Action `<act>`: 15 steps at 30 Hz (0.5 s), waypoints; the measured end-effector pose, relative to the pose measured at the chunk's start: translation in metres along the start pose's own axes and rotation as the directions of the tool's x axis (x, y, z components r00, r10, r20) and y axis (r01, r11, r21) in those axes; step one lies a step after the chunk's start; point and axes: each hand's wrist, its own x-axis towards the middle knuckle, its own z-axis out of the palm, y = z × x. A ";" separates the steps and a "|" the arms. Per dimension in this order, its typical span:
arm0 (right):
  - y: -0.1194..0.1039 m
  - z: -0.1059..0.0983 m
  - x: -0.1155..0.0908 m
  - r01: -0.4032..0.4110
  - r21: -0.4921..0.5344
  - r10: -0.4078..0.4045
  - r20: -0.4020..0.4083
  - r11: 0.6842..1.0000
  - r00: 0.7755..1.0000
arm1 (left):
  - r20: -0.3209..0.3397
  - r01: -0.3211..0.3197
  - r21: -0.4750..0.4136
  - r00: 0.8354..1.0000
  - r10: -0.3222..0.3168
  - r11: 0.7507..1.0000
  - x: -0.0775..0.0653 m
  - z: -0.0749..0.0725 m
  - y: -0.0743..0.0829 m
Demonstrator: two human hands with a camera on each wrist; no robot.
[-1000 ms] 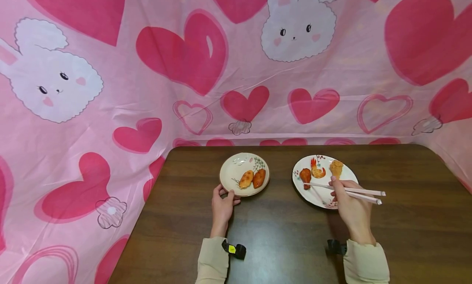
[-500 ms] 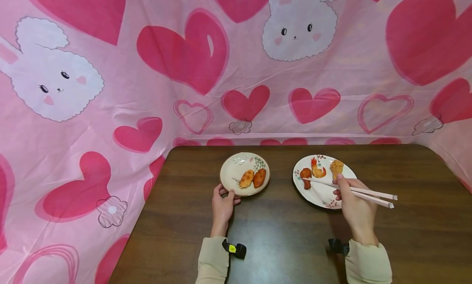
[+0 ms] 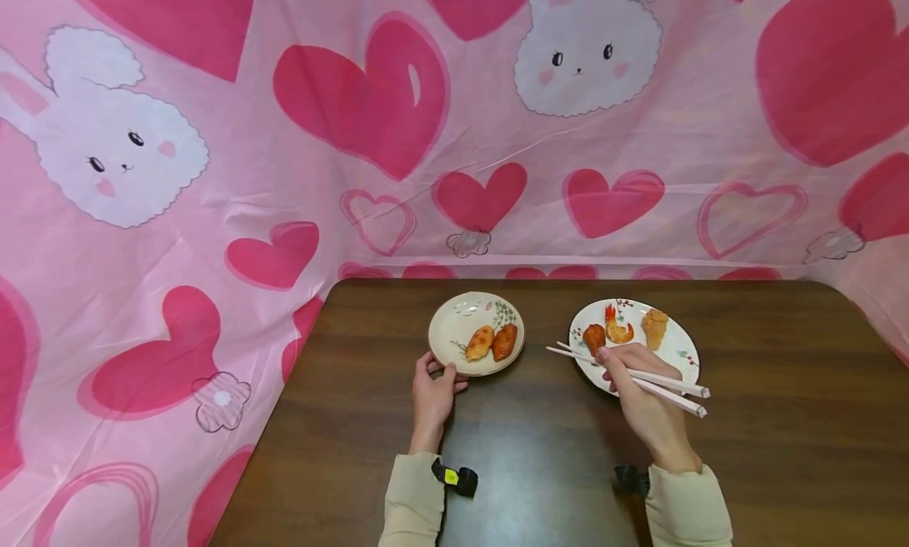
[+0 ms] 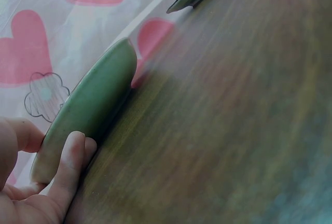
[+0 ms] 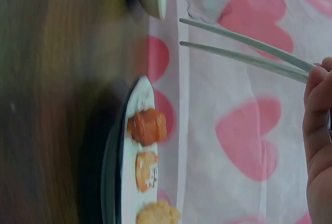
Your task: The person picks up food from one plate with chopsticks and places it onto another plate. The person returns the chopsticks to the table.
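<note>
My left hand [image 3: 434, 393] grips the near-left rim of a cream plate [image 3: 447, 318], thumb on the edge and fingers against its side, as the left wrist view shows. Two browned chicken wings [image 3: 480, 343] lie side by side on that plate. In my right hand [image 3: 649, 401] is a pair of pale chopsticks [image 3: 667, 380], their slightly parted tips empty and pointing left, between the two plates. Below that hand is a white floral plate [image 3: 686, 356]. It bears a glazed drumstick [image 3: 593, 338], partly hidden by my fingers, a shrimp [image 3: 619, 331] and a golden fried drumstick [image 3: 654, 327].
Both plates stand on a dark wooden table [image 3: 547, 444] near its far edge. A pink cloth [image 3: 398, 223] printed with hearts and rabbits hangs behind and to the left. A strap with a black camera [image 3: 463, 481] is on the left wrist.
The chopsticks have left the glazed drumstick; my right hand has moved left with them, and their tips now stand past the white plate's left rim. My left hand stays on the cream plate.
</note>
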 end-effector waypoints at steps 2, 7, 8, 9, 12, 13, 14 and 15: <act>-0.005 0.007 -0.001 0.002 0.026 -0.002 0.022 1.000 1.000 | -0.003 -0.003 -0.006 1.000 0.003 1.000 0.000 -0.001 0.001; -0.016 0.027 -0.004 -0.096 0.152 0.089 0.052 0.984 0.995 | -0.001 0.000 -0.011 1.000 0.000 1.000 -0.001 -0.002 0.002; -0.015 0.033 -0.005 -0.124 0.191 0.116 0.052 0.974 0.992 | 0.002 0.003 -0.012 1.000 -0.003 1.000 -0.001 -0.002 0.002; -0.011 0.040 -0.005 -0.144 0.222 0.136 0.050 0.964 0.989 | 0.005 0.005 -0.013 1.000 -0.005 1.000 -0.002 -0.001 0.002; 0.020 0.069 -0.006 -0.204 0.354 0.196 0.058 0.913 0.979 | 0.007 0.004 -0.018 1.000 -0.004 1.000 -0.002 -0.001 0.002; 0.031 0.079 -0.006 -0.242 0.385 0.236 0.063 0.891 0.970 | 0.006 0.000 -0.020 1.000 0.001 1.000 -0.003 -0.001 0.002; 0.042 0.089 -0.006 -0.274 0.403 0.272 0.062 0.873 0.960 | 0.003 -0.002 -0.022 1.000 0.002 1.000 -0.003 -0.001 0.001; 0.053 0.099 -0.006 -0.305 0.422 0.308 0.063 0.854 0.949 | 0.001 -0.002 -0.025 1.000 0.002 1.000 -0.003 -0.001 0.001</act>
